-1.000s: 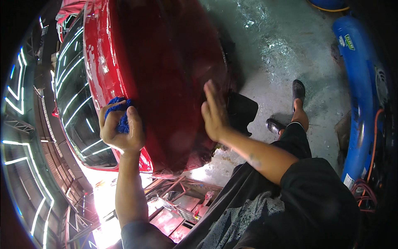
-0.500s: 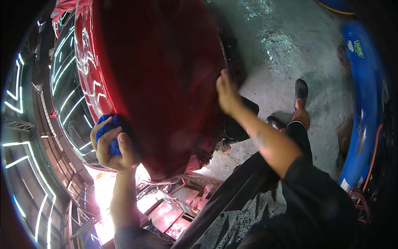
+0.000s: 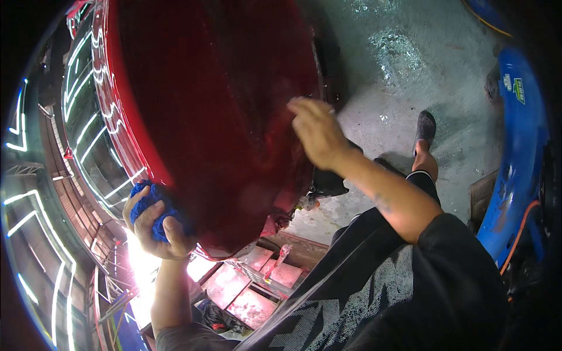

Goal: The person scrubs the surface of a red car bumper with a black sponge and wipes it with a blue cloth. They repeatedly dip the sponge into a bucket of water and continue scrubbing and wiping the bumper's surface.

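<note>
A dark red, glossy car body panel [image 3: 199,111] fills the middle of the view. My left hand [image 3: 161,228] is closed around a bunched blue cloth [image 3: 147,207], at the lower left edge of the panel, close to the car's windows [image 3: 88,140]. My right hand [image 3: 319,131] is on or just above the panel's right side. Its fingers are stretched out toward the left, slightly blurred, and nothing shows in them. Whether the palm touches the paint I cannot tell.
On the right stands a long blue cylindrical tank [image 3: 518,146] with an orange hose [image 3: 521,234] beside it. Grey concrete floor [image 3: 386,76], wet-looking in places, lies between car and tank. Shelving with reddish flat boxes [image 3: 252,307] stands below the car's end. Bright lights line the left.
My right hand has moved left from the panel's edge onto or over the panel, and its fingers show more. The left hand with the blue cloth appears slightly lower as the view shifts.
</note>
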